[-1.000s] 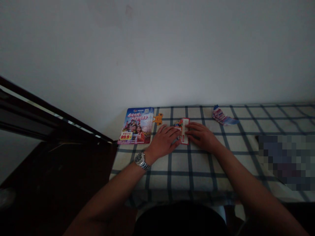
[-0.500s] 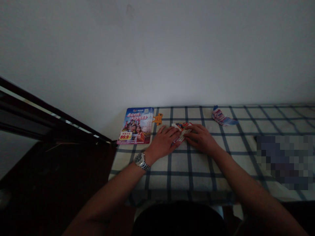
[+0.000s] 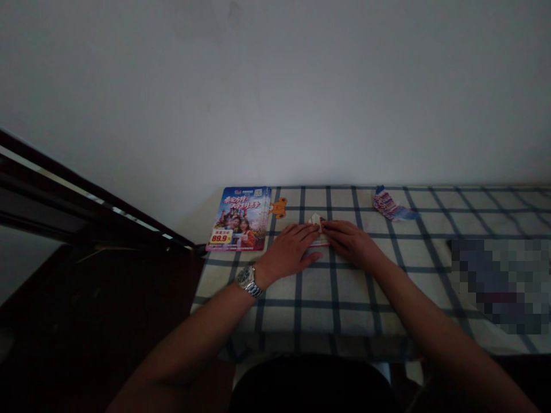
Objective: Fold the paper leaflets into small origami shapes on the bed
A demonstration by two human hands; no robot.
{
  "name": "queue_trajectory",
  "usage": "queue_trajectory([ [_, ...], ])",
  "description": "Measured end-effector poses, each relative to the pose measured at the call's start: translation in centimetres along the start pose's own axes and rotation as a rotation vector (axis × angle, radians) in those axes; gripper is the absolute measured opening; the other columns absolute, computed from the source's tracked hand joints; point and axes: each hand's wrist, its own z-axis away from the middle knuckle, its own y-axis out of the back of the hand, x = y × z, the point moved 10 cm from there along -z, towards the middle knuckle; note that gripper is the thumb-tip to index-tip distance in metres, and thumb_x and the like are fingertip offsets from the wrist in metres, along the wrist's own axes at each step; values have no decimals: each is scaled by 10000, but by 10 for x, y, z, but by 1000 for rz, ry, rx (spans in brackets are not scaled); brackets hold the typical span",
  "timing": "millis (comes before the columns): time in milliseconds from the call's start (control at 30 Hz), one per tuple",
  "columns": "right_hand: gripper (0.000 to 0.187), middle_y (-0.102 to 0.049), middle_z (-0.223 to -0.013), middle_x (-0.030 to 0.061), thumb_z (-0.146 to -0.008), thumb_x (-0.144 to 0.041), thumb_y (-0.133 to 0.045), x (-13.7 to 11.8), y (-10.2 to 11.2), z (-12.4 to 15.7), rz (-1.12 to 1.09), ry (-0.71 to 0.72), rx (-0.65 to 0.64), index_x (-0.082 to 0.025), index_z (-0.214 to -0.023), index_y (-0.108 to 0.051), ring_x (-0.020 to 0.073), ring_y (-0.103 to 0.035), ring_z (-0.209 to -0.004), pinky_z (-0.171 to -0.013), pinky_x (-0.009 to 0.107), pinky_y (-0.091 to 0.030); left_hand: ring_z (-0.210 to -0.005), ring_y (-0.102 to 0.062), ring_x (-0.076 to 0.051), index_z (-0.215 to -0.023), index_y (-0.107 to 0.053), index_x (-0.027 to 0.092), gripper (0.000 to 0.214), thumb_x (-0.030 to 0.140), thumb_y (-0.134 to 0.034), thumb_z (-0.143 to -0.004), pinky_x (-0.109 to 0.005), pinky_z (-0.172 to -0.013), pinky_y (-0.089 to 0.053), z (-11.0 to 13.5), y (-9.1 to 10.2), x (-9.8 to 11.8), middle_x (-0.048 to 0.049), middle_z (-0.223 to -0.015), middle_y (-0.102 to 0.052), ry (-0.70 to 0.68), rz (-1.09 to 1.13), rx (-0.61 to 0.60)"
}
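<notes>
A small folded paper, pale with a bit of printed colour, lies on the checked tablecloth between my two hands. My left hand rests on its left side, fingers stretched out flat and the thumb apart, with a metal watch on the wrist. From the right, my right hand has its fingers pressed together on the paper's right edge. Fingers of both hands cover much of the paper, so its full shape is hidden.
A stack of printed flyers lies at the table's left end, beside an orange bear-shaped piece. Farther right is a bundle of folded printed papers. A blurred-out object lies on the tablecloth at right. A wall stands behind.
The paper between my hands shows less of its coloured print and now has a pale peaked top. My hands have drawn closer together over it, and my left thumb has moved off it.
</notes>
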Motion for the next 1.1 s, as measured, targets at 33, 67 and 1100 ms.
queue_trajectory([
  [33,323,-682,-1393,140,-1031,-205,-570,0,-1,0,-8,-4,-2,-213,-1330,-691,289,-649,-1284,-1085,513,-570,-1480,-440,-256,-1535,-461,195,557,514,-459,-1079,-467,-1241,-322,0,0,0,-95,-1578,-515,-2,2,0],
  [67,330,-679,-1400,139,-1032,-205,-567,1,-2,1,-18,-12,-4,-215,-1341,-686,284,-651,-1282,-1085,505,-574,-1475,-446,-257,-1535,-461,197,548,505,-456,-1082,-468,-1237,-327,0,0,0,-94,-1577,-515,-4,3,0],
  [1100,320,-710,-1363,110,-997,-253,-628,-1,-1,1,36,-54,-56,-237,-1313,-680,291,-691,-1219,-1034,498,-575,-1393,-535,-252,-1479,-530,230,442,407,-520,-1074,-479,-1203,-404,-1,4,-3,-82,-1510,-576,-35,50,40],
])
